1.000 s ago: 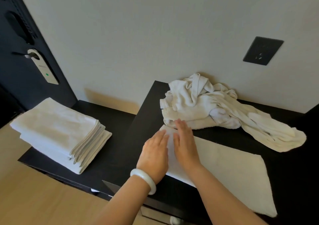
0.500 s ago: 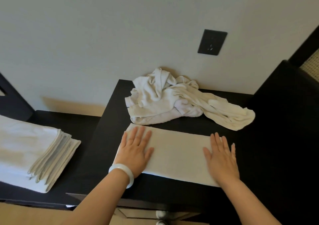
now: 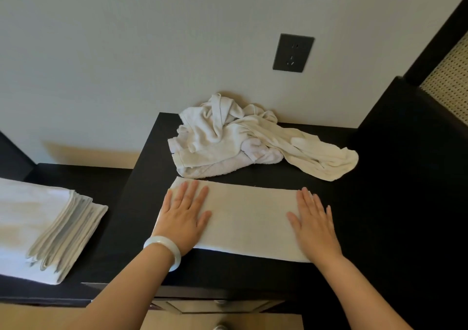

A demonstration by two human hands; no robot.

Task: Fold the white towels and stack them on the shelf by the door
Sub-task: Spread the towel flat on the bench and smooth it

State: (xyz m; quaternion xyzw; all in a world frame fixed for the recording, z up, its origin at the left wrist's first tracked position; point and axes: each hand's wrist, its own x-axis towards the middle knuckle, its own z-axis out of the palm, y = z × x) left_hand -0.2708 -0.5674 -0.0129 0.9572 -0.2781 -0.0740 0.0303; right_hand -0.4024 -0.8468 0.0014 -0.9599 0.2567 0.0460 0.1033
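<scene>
A white towel [image 3: 247, 218], folded into a long flat strip, lies on the black cabinet top [image 3: 367, 203]. My left hand [image 3: 183, 215], with a white bangle at the wrist, presses flat on the strip's left end. My right hand [image 3: 312, 222] presses flat on its right end. Both have straight, spread fingers. Behind the strip, against the wall, sits a crumpled heap of white towels [image 3: 240, 142]. A stack of folded white towels [image 3: 43, 226] rests on the lower black shelf [image 3: 83, 178] at the left.
A dark wall socket [image 3: 293, 52] sits above the heap. A tall black panel [image 3: 415, 152] with a woven screen [image 3: 448, 81] rises at the right. Drawer fronts [image 3: 215, 307] show below the cabinet's front edge. Wooden floor lies under the shelf.
My hands started side by side at the towel's left end and slid apart along it to the two ends, flattening it. My view swung right, so the door left the frame.
</scene>
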